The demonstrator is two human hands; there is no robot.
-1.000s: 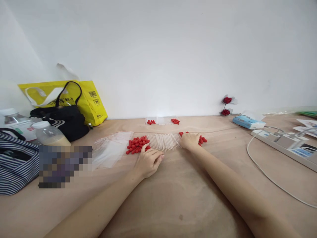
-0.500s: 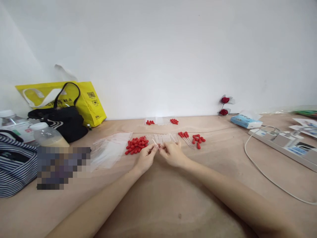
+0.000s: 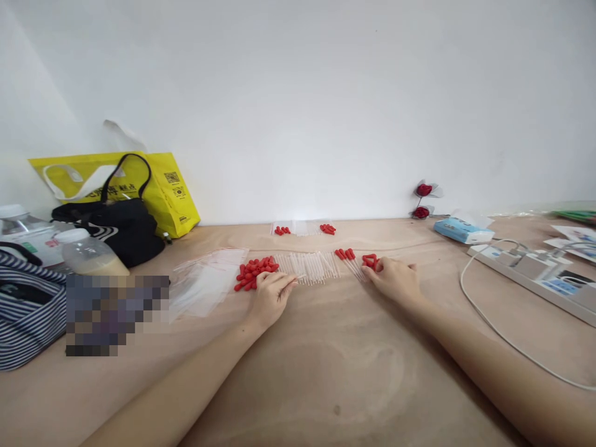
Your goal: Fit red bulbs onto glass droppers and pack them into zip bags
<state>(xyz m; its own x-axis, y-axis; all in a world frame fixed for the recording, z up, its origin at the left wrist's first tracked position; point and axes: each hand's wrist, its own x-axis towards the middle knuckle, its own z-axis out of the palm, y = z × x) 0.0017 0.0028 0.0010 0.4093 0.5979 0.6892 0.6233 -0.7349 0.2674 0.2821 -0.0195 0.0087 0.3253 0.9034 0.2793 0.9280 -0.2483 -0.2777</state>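
Note:
My left hand (image 3: 270,299) rests at the near edge of a pile of red rubber bulbs (image 3: 251,272). Its fingers are bent together by the row of thin clear tubes (image 3: 311,267); whatever may lie between the fingertips is hidden. My right hand (image 3: 395,279) is over a small group of loose red bulbs (image 3: 369,258), thumb and forefinger closed on a bulb that they mostly cover. Just left of that hand lie a few droppers (image 3: 345,254), clear tubes with red bulbs on their ends.
Clear zip bags (image 3: 209,279) lie left of the pile. By the wall are bagged red bulbs and tubes (image 3: 307,228). A yellow bag (image 3: 177,198), black bag (image 3: 121,230) and bottle (image 3: 88,254) stand left. Tissues (image 3: 460,230) and a corded power strip (image 3: 531,279) are right.
My hands were together in front of the tubes. The right hand has moved right to the loose bulbs, and the left has shifted slightly left, uncovering the tube row.

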